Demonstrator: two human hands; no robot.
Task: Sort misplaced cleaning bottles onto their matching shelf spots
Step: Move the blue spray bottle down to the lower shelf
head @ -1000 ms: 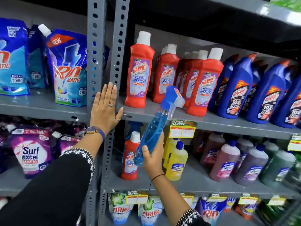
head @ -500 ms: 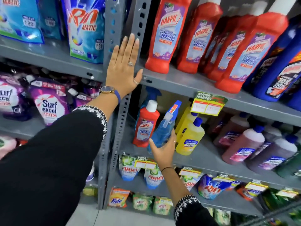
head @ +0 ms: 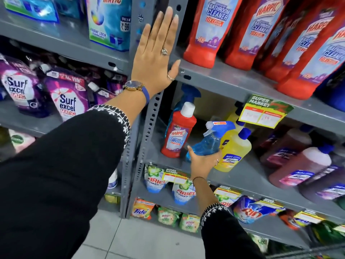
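Note:
My right hand (head: 202, 162) grips a blue spray bottle (head: 209, 144) by its base, tilted, over the middle shelf (head: 242, 174). The bottle sits between a lone red Harpic bottle (head: 178, 130) on its left and yellow bottles (head: 234, 149) on its right. Behind the red bottle stands another blue spray bottle (head: 188, 94), mostly hidden. My left hand (head: 156, 53) lies flat with fingers spread against the grey shelf upright (head: 149, 116), holding nothing. A row of red Harpic bottles (head: 261, 34) fills the shelf above.
Purple and maroon bottles (head: 298, 165) stand to the right on the middle shelf. Surf Excel pouches (head: 65, 98) and Rin pouches (head: 110, 21) fill the left bay. Ariel (head: 183, 191), Tide and Rin packs lie on lower shelves. A price tag (head: 263, 111) hangs from the upper shelf edge.
My right hand has lowered the blue spray bottle from in front of the upper shelf down into the middle shelf, beside the lone red bottle. The view has dropped and moved closer. My left hand stays put.

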